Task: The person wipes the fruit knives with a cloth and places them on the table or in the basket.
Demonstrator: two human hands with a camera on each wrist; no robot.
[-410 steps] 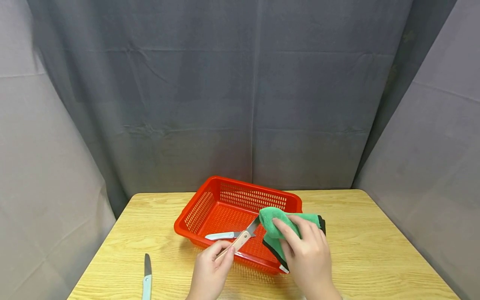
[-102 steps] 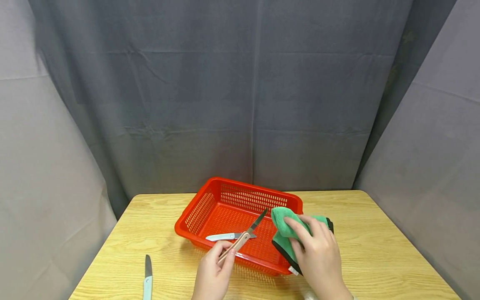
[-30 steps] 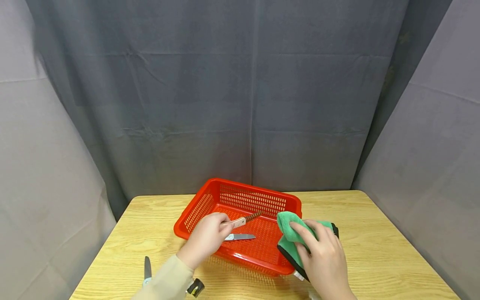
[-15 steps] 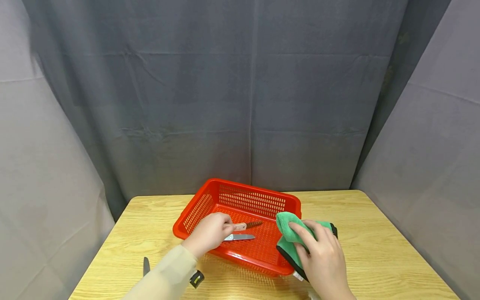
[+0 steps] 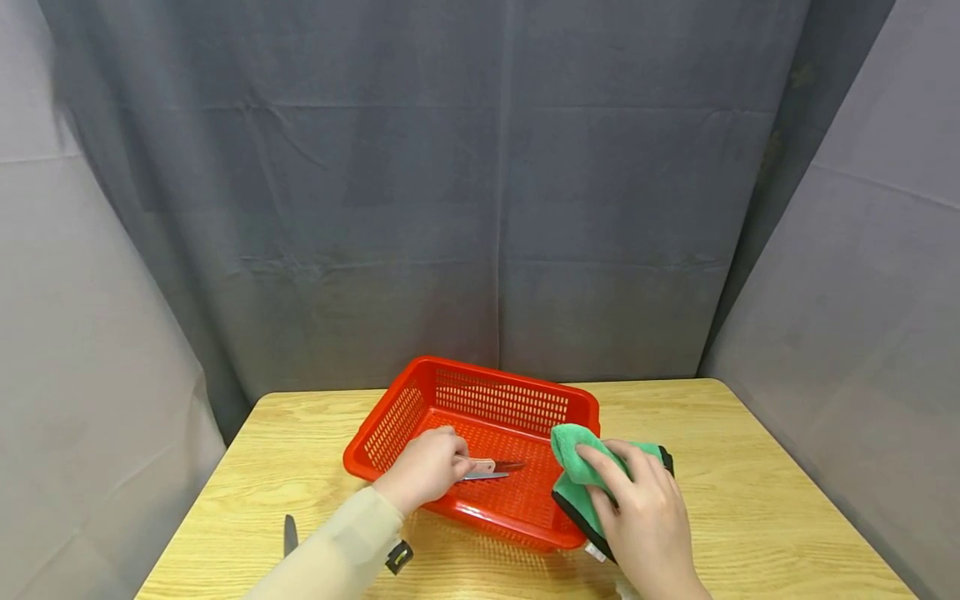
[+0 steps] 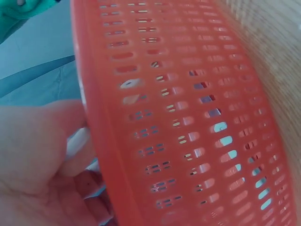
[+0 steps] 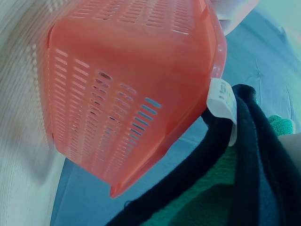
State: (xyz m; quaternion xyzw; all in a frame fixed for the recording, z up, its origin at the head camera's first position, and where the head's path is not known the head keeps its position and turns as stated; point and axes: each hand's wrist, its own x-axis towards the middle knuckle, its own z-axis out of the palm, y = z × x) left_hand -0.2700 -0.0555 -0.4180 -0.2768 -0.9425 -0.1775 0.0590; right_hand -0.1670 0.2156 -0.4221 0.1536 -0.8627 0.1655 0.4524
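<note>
Wooden tabletop (image 5: 757, 500) below me; right hand (image 5: 643, 517) curls around the green cloth (image 5: 576, 437), its dark border liable to snag the red basket (image 5: 502, 372) alongside. Left hand (image 5: 424, 469) pinches the tan-handled knife (image 5: 484, 466) inside; a slip could scrape its blade against the second knife (image 5: 489, 477) close by. Beyond, basket floor (image 5: 483, 429) leaves room.

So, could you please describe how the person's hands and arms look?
The left hand and right hand wear no gloves. The left sleeve is pale cream and long; beside it shows a small black block with a yellowish mark. No right sleeve can be made out.
</note>
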